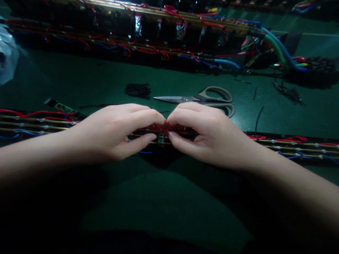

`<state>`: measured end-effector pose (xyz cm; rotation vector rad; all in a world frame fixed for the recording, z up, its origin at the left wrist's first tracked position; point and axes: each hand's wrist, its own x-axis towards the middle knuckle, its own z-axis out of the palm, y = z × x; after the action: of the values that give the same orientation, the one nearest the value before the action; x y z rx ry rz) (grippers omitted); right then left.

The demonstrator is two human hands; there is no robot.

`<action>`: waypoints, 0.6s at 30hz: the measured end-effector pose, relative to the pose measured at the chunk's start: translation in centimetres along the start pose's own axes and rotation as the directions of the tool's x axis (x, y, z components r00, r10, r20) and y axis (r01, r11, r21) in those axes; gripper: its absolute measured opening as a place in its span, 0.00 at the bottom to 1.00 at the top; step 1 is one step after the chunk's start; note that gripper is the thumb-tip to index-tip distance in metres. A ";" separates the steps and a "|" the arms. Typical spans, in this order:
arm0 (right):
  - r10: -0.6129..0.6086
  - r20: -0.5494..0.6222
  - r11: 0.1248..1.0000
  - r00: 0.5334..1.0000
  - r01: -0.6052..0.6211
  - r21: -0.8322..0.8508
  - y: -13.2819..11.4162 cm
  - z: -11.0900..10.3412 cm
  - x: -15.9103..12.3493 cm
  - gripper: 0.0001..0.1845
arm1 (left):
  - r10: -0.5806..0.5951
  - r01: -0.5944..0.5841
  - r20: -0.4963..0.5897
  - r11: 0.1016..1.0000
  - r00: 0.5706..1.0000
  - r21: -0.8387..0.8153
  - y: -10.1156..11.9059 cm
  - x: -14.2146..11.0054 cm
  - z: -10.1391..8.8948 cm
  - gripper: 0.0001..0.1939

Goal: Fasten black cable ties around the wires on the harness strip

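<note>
A long wired strip assembly (291,146) with brass rails and red and blue wires runs across the green table from left to right. My left hand (116,132) and my right hand (209,134) meet fingertip to fingertip over its middle. Both hands are curled, thumbs below and fingers above, pinching a red wire (160,126) on the strip. The spot under my fingers is mostly hidden.
Grey-handled scissors (203,99) lie just behind my hands, blades pointing left. A bundle of black cable ties (137,90) lies left of them. Another wired assembly (164,31) spans the back, with thick blue and green cables (278,49) at right. Loose black ties (288,93) scatter right.
</note>
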<state>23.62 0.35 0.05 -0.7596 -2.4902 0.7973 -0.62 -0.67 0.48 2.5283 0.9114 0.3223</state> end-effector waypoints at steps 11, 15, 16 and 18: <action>0.008 0.003 1.000 1.000 -0.008 0.002 0.0 0.0 0.0 0.06 | -0.006 0.006 0.009 1.000 1.000 0.011 0.1 0.0 -0.1 0.13; 0.010 0.001 1.000 1.000 -0.010 0.005 0.0 -0.1 -0.1 0.06 | 0.011 -0.011 -0.008 1.000 1.000 0.015 0.0 0.0 0.0 0.12; 0.013 0.002 1.000 1.000 -0.013 0.005 0.0 -0.1 -0.1 0.06 | 0.014 -0.014 -0.013 1.000 1.000 0.017 0.0 -0.1 0.1 0.12; 0.023 0.006 1.000 1.000 -0.023 0.007 0.0 -0.1 -0.1 0.06 | 0.014 -0.014 -0.018 1.000 1.000 0.019 0.0 -0.1 0.1 0.12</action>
<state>23.70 0.34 0.13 -0.7858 -2.4871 0.8175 -0.68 -0.73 0.39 2.5542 0.9087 0.3435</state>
